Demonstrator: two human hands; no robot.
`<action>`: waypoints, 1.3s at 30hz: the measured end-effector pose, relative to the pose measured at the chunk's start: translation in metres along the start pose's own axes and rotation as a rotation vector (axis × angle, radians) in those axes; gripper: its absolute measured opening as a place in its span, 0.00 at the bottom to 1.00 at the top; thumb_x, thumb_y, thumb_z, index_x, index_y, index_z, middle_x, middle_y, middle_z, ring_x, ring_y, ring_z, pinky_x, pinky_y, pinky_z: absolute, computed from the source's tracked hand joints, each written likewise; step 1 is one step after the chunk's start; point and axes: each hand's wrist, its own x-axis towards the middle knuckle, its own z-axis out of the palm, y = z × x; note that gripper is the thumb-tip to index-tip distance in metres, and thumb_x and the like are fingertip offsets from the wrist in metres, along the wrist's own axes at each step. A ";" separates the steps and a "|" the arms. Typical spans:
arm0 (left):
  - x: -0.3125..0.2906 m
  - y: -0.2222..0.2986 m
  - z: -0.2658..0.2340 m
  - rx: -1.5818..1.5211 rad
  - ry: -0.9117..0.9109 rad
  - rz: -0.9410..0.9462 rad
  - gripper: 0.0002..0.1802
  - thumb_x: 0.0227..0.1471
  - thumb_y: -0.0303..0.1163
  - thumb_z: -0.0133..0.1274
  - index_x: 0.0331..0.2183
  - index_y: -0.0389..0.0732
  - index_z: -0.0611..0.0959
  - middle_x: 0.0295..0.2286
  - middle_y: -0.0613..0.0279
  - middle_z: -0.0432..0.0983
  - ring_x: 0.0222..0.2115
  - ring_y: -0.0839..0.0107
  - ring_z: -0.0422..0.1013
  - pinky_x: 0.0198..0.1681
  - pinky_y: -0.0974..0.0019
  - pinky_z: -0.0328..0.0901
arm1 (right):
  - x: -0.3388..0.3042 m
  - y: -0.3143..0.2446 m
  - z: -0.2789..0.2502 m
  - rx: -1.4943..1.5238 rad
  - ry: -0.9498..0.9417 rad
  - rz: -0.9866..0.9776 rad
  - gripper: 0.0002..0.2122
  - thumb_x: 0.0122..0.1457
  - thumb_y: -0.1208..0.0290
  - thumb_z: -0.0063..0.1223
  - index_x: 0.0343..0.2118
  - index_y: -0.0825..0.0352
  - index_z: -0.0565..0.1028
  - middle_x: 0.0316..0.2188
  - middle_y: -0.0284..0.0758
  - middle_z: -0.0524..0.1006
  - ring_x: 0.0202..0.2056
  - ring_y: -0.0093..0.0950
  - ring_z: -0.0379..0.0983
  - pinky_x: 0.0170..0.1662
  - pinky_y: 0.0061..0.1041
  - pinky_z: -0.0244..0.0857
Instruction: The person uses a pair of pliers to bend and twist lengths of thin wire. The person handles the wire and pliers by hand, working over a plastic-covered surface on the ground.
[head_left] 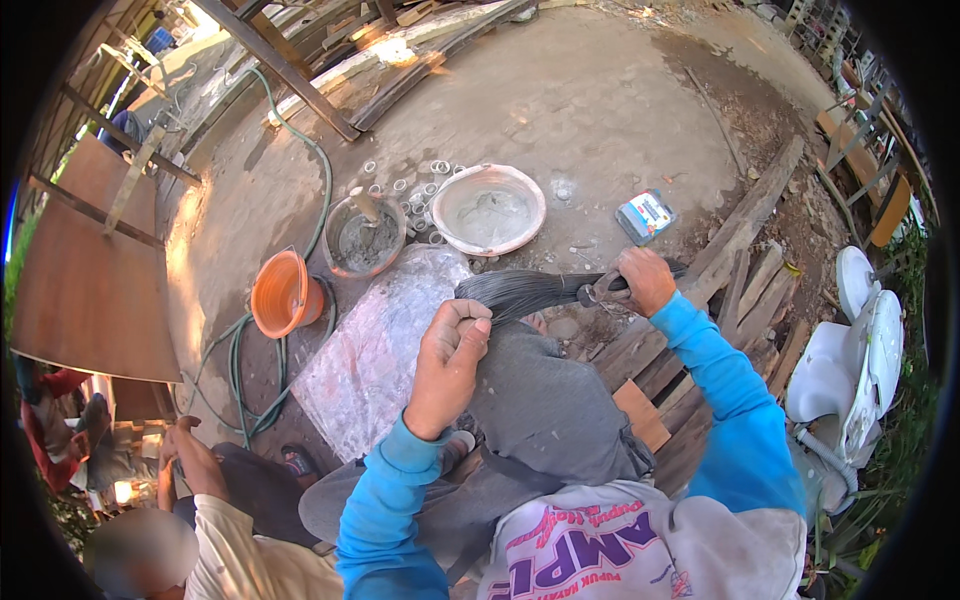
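Note:
A thick bundle of dark grey wire (525, 292) lies across my raised knee in grey trousers. My left hand (447, 365) is closed around the bundle's near end. My right hand (645, 280) grips a pair of pincers (598, 292) whose jaws sit on the bundle's right end. Both my sleeves are bright blue.
On the concrete ground lie a clear plastic sheet (375, 350), an orange bucket (283, 294) on its side, a mortar-filled bucket (364, 236), a wide pink basin (490, 209), several small rings (425, 190), a green hose (240, 370) and a small box (645, 215). Planks (740, 260) lie right. Another person (215, 500) crouches lower left.

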 end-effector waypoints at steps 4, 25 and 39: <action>-0.017 0.022 -0.015 0.018 0.023 -0.016 0.10 0.57 0.30 0.51 0.40 0.38 0.73 0.21 0.77 0.63 0.22 0.87 0.54 0.25 0.79 0.49 | 0.007 -0.005 0.015 0.034 0.060 -0.052 0.23 0.33 0.73 0.64 0.38 0.66 0.72 0.37 0.42 0.74 0.41 0.42 0.71 0.45 0.39 0.65; -0.168 0.102 -0.183 -0.095 0.637 0.426 0.11 0.56 0.31 0.51 0.41 0.42 0.72 0.23 0.75 0.59 0.23 0.84 0.56 0.32 0.73 0.57 | -0.125 0.086 0.083 -0.210 -0.515 0.685 0.22 0.42 0.63 0.67 0.38 0.66 0.71 0.36 0.47 0.76 0.41 0.47 0.73 0.45 0.43 0.67; -0.109 0.022 -0.171 -0.388 0.705 0.623 0.11 0.59 0.30 0.49 0.43 0.39 0.73 0.17 0.77 0.54 0.19 0.84 0.53 0.33 0.72 0.58 | -0.045 0.061 0.049 0.198 0.062 0.880 0.16 0.55 0.58 0.57 0.33 0.70 0.77 0.25 0.50 0.76 0.29 0.47 0.74 0.35 0.41 0.66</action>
